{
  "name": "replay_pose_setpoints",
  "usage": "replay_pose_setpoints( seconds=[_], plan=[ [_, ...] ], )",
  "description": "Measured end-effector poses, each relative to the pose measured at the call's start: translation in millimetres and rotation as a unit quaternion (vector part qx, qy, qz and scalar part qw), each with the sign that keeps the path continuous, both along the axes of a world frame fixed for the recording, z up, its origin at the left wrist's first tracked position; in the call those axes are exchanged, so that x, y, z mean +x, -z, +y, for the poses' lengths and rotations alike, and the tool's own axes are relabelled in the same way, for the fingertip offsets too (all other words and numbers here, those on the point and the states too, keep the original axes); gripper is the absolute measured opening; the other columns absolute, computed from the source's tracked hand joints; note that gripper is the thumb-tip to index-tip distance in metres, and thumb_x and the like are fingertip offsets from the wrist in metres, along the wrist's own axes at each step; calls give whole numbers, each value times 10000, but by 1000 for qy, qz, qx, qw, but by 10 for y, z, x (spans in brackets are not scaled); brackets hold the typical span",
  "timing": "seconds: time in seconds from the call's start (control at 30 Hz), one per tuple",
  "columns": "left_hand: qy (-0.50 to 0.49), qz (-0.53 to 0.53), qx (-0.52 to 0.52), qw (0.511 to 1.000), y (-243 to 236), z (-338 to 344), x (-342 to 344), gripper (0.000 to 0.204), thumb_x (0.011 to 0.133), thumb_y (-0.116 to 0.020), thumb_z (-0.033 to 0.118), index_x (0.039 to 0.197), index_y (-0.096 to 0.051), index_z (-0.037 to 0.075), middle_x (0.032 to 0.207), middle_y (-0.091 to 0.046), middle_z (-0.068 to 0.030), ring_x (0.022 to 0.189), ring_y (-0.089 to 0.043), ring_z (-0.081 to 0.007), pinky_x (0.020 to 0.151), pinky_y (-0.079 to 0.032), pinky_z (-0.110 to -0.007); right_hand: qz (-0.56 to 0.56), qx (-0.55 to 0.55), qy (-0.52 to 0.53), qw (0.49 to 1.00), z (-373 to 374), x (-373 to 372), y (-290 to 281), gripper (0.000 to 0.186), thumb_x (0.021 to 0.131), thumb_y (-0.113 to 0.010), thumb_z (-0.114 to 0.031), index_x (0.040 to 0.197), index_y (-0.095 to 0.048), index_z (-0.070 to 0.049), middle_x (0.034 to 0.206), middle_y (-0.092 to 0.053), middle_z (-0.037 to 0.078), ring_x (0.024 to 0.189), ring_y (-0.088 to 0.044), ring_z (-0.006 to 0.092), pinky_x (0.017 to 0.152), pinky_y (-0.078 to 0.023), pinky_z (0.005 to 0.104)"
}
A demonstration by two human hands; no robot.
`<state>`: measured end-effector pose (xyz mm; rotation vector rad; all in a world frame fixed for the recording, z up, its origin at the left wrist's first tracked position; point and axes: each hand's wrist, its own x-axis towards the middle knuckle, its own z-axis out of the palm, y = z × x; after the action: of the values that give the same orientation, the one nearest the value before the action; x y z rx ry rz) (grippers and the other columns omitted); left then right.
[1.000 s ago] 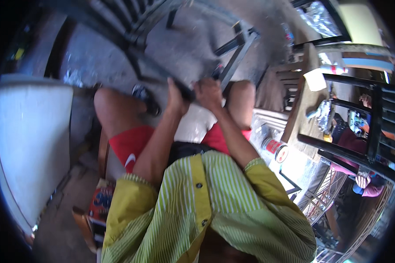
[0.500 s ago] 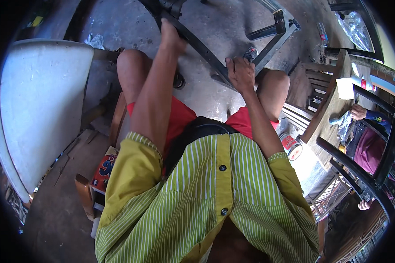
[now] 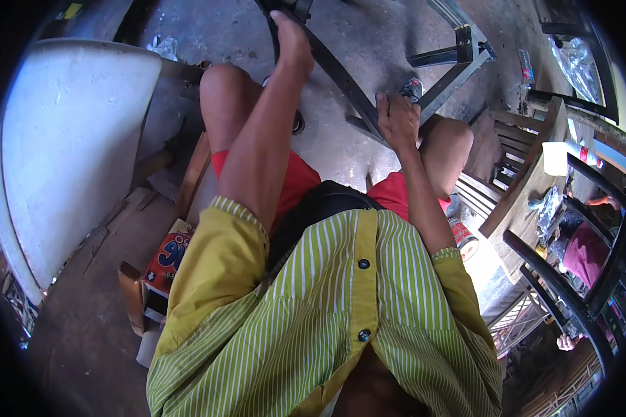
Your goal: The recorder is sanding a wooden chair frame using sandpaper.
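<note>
A dark metal frame (image 3: 341, 76) made of bars lies tilted on the concrete floor in front of my knees. My left hand (image 3: 290, 38) reaches far forward and grips one long bar of it near the top of the view. My right hand (image 3: 396, 119) is closed around the same bar lower down, close to my right knee. I sit on a low wooden stool (image 3: 191, 174) in red shorts and a yellow and green striped shirt.
A large white panel (image 3: 69, 153) stands at my left. A small colourful box (image 3: 170, 254) lies by the stool. To the right are a wooden table (image 3: 528, 167), dark metal chair frames (image 3: 577, 292) and another person (image 3: 584, 250) seated.
My view has tilted down and nearer. My left hand has slid farther up the bar, away from my right hand, which stays near my knee.
</note>
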<state>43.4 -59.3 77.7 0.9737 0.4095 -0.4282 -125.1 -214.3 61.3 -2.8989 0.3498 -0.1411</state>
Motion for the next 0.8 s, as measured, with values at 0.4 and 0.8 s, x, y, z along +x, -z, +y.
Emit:
replay_pose_setpoints(
  seconds=[0.4,0.8],
  plan=[
    [-14,48,50,998,385,-428,-733,763,937,-188,581,1386,-275,-31,1440,-288,-191,1333,-254,-282,1090,-172,-362,1,-11,-12,1000,2,3,15,366,920,-454,-341,785,-649,-63,821,-595,97,840,-550,271,750,-376,404],
    [-25,-30,20,999,636,-391,-558,743,947,-314,491,1406,-164,-73,1469,-210,-221,1360,-209,-288,1103,-163,-319,-35,-25,-45,998,-1,19,25,292,903,-488,-283,784,-644,-67,795,-583,96,786,-550,277,702,-373,411]
  ],
)
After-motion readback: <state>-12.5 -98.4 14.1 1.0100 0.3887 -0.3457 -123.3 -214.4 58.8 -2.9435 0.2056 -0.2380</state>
